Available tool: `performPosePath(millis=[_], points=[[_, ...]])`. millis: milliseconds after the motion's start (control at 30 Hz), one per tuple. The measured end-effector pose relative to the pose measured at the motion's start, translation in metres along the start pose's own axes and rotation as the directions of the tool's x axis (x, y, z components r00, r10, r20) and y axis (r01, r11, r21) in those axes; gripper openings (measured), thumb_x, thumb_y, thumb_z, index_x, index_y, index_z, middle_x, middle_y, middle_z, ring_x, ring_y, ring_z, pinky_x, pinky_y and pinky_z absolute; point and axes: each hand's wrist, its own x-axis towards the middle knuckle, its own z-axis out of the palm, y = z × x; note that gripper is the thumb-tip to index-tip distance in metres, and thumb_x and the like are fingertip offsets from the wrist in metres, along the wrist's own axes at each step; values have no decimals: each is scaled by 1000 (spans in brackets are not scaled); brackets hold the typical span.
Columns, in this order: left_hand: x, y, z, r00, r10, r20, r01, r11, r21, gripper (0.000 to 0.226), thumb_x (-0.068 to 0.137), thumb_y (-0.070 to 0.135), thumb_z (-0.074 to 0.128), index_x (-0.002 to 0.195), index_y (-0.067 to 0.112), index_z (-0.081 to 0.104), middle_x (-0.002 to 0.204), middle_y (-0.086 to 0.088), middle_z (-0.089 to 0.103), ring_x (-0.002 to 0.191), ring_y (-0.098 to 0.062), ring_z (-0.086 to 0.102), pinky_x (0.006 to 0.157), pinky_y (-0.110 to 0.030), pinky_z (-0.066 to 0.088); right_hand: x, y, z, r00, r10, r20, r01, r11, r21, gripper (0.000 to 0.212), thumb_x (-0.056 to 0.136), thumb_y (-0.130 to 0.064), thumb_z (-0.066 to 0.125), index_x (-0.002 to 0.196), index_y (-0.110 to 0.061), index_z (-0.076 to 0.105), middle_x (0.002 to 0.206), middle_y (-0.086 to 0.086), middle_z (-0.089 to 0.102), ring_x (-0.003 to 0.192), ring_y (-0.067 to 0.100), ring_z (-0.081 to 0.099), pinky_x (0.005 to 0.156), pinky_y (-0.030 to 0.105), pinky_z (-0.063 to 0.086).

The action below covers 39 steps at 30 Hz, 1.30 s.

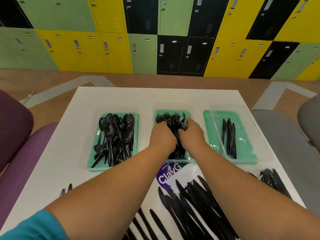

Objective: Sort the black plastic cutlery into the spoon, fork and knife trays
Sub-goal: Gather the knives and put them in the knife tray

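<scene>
Three clear trays on green lids stand in a row on the white table (83, 101). The left tray (91, 158) holds a heap of black spoons (116, 135). In the middle tray (173, 106) lies a pile of black forks (170, 117). My left hand (161, 135) and my right hand (193, 134) are both inside it, fingers curled round a bundle of forks between them. The right tray (245, 135) holds a few black knives (229, 137).
Many loose black knives (190, 205) lie on the near table beside a purple and white bag (166, 177). A clear packet of black cutlery (271, 181) lies at the right edge. Two fork tips (65, 189) show near my left forearm. Purple and grey seats flank the table.
</scene>
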Motion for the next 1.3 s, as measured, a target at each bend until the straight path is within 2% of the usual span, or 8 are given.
performPosePath(millis=[133,267,433,567,800,900,1033,1300], points=[[-21,-9,-16,995,82,-59,-88,990,-112,41,91,7,53,131,13,53,125,-5,62,108,-18,59,81,-18,39,-17,6,-7,997,-44,-70,44,999,0,46,94,-10,49,140,-12,45,141,8,48,130,23,46,109,32,36],[-57,-37,-41,984,145,-104,-167,953,-253,23,93,13,55,110,25,65,100,9,68,91,-4,63,77,-7,42,-50,4,-11,959,-228,-167,232,973,5,24,91,-11,57,115,-15,61,112,0,57,96,8,56,95,26,47],[-112,-103,-68,995,39,-93,-67,948,-312,21,92,13,55,89,31,65,82,9,70,69,1,66,67,-11,46,-112,7,8,949,-114,294,177,965,-196,21,88,-34,64,93,-14,62,91,1,63,80,14,59,76,28,51],[-151,-162,-85,994,-26,-107,15,995,-102,18,90,14,59,89,31,66,85,14,69,74,2,62,64,-4,38,-164,20,33,872,-1,489,318,761,-566,50,85,-51,60,114,-11,53,115,8,58,107,22,56,93,32,43],[-201,-234,-111,976,-136,-169,159,979,129,14,88,19,62,101,23,63,85,7,60,74,-6,55,63,-18,38,-196,32,56,746,312,589,461,397,-794,31,95,-11,52,124,1,54,129,16,57,119,30,55,99,36,45],[-212,-246,-122,963,-172,-209,204,968,144,11,85,18,67,93,18,61,82,2,60,68,-9,54,59,-20,39,-200,29,55,705,403,584,407,445,-798,32,95,-14,55,123,1,56,128,16,58,117,30,56,98,36,46],[-230,-261,-138,925,-347,-156,374,906,198,29,80,31,73,97,17,53,88,-1,57,76,-16,55,61,-24,41,-206,39,55,860,265,436,205,603,-771,31,93,-24,56,67,-11,44,71,3,46,98,24,63,72,29,46],[-247,-280,-134,878,-472,-81,476,839,264,19,78,31,74,82,17,61,74,3,60,65,-10,52,50,-20,35,-211,46,49,937,119,328,154,704,-693,13,87,-21,60,93,-10,57,103,7,65,90,21,63,66,25,42]])
